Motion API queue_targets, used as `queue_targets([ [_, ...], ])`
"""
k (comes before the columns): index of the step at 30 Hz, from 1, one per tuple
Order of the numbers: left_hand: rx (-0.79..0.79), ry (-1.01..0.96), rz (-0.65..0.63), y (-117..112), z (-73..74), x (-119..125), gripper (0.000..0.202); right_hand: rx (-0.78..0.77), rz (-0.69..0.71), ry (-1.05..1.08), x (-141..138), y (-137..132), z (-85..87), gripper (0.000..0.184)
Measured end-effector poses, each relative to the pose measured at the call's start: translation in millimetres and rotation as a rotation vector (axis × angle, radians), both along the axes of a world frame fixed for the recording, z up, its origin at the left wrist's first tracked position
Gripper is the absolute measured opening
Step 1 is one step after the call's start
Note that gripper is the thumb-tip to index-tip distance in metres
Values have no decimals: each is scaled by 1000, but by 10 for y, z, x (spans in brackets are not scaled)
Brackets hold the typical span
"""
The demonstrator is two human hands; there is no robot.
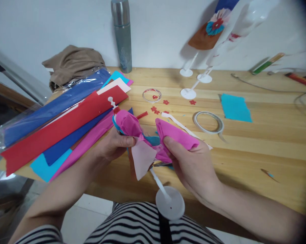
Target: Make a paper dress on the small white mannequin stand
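In the middle of the head view, my left hand (119, 142) is closed round a paper-wrapped stand figure. It bears pink paper (129, 122), a pale pink piece (144, 157) and some brown and teal paper. Its white stem and round white base (170, 203) tilt down towards my striped shirt. A white knobbed tip (111, 101) sticks out at its upper end. My right hand (191, 159) pinches a folded piece of pink crepe paper (177, 134), thumb on top. Scissors (161, 164) show partly beneath the right hand; their handles are hidden.
Coloured paper sheets (66, 127) are piled on the left, before a brown cloth (74, 64). A flask (122, 40) stands by the wall. Tape rolls (220, 127), small red paper flowers (166, 102) and a blue paper piece (236, 107) lie on the table. White-based figures (188, 93) stand behind.
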State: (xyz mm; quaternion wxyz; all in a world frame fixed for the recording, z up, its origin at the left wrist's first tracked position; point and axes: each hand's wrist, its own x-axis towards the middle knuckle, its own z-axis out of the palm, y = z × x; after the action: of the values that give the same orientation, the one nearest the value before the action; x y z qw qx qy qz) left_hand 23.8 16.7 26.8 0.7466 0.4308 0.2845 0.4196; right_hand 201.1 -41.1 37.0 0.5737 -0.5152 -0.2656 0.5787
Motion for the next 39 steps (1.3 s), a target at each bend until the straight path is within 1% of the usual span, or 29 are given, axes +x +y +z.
queue_targets([
  [6, 3, -25, -23, 15, -38, -10, 46, -81, -34, 94, -31, 15, 67, 23],
  [11, 13, -39, -50, 16, -47, -33, 42, -107, -11, 161, -50, 38, 125, 21],
  [15, 13, -19, -58, 14, -52, -28, 45, -111, -27, 166, -44, 39, 112, 25],
  [20, 1, 5, -55, 16, -69, -32, 49, -111, -4, 174, -28, 40, 99, 29],
  [25, 20, 3, -98, 20, -103, -65, 49, -120, 7, 167, -24, 50, 113, 34],
  [30, 20, 1, -106, 24, -121, -73, 50, -109, 47, 147, -24, 48, 109, 40],
  [39, 16, 7, -102, 20, -139, -75, 50, -140, 66, 185, -19, 81, 83, 39],
])
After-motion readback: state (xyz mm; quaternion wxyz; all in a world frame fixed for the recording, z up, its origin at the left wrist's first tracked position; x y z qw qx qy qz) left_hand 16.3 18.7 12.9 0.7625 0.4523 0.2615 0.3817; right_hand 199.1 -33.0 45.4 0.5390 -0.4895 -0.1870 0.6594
